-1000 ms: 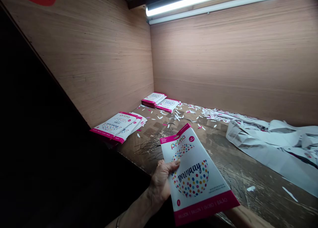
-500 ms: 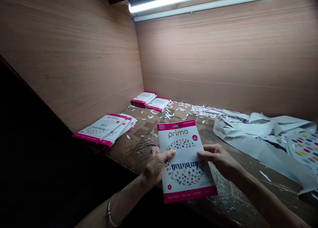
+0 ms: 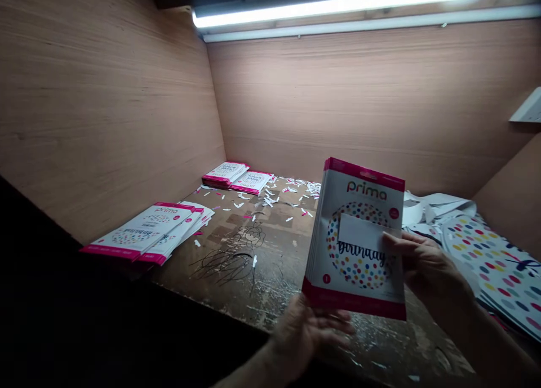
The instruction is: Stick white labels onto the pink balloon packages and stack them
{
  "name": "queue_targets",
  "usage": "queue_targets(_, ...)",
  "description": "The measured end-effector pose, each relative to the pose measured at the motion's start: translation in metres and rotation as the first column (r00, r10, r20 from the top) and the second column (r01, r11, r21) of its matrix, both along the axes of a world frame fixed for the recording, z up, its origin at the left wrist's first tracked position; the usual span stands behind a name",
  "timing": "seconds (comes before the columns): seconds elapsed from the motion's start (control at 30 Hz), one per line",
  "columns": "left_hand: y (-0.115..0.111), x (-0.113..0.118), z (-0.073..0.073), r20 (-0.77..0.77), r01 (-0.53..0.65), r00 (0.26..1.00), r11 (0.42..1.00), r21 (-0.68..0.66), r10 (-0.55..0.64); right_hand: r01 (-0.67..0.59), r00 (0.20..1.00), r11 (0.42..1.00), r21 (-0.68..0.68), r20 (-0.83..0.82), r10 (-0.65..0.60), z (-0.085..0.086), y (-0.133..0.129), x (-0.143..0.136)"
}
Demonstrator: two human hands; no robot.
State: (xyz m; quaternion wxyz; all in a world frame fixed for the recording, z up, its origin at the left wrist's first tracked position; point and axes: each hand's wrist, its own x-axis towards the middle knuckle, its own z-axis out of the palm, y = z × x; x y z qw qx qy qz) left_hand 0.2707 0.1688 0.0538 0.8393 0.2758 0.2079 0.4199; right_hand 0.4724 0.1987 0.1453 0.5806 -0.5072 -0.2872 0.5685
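Observation:
A stack of pink-and-white "prima" balloon packets (image 3: pixel 359 298) stands tilted in front of me, its layered edges showing on the left. My right hand (image 3: pixel 431 264) grips its right side, thumb on the front. Across the printed dotted circle lies a blank white strip (image 3: pixel 359 230), its right end by my right thumb; whether it is stuck down I cannot tell. Below the stack's lower left corner is my left hand (image 3: pixel 304 329), open with its fingers stretched out under the bottom edge. It is somewhat blurred, and I cannot tell whether it touches the packets.
Fanned packets (image 3: pixel 143 230) lie at the table's left edge, and more piles (image 3: pixel 226 173) sit in the back corner. Paper scraps (image 3: pixel 270 196) litter the brown tabletop (image 3: pixel 279 264). Dotted balloon sheets (image 3: pixel 499 264) and crumpled white strips (image 3: pixel 448 202) lie at right. Wooden panels enclose the table.
The packets have moved right and up and turned, showing the stack's left edges. My left hand has let go of their side and dropped below them. The view has shifted right.

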Motion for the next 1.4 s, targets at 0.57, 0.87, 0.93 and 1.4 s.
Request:
queue_targets(0.57, 0.046, 0.003, 0.006, -0.749, -0.062, 0.4, 0.831, 0.553, 0.529, -0.125, 0.99, 0.9, -0.418, 0.006, 0.14, -0.095, -0.033, 0.005)
queue_targets(0.87, 0.032, 0.035, 0.0, -0.737, 0.563, -0.129, 0.661, 0.496, 0.664, -0.066, 0.048, 0.884, -0.462, 0.884, 0.465, -0.091, -0.025, -0.003)
queue_targets(0.93, 0.032, 0.038, -0.001, -0.66, 0.69, -0.22, 0.593, 0.415, 0.718, -0.047, -0.114, 0.962, -0.269, 0.958, 0.262, -0.097, -0.03, -0.006)
queue_targets(1.4, 0.034, 0.056, -0.016, -0.751, 0.216, 0.056, 0.726, 0.652, 0.658, -0.621, 0.044, 0.783, -0.031, 0.996, 0.074, -0.125, -0.029, 0.007)
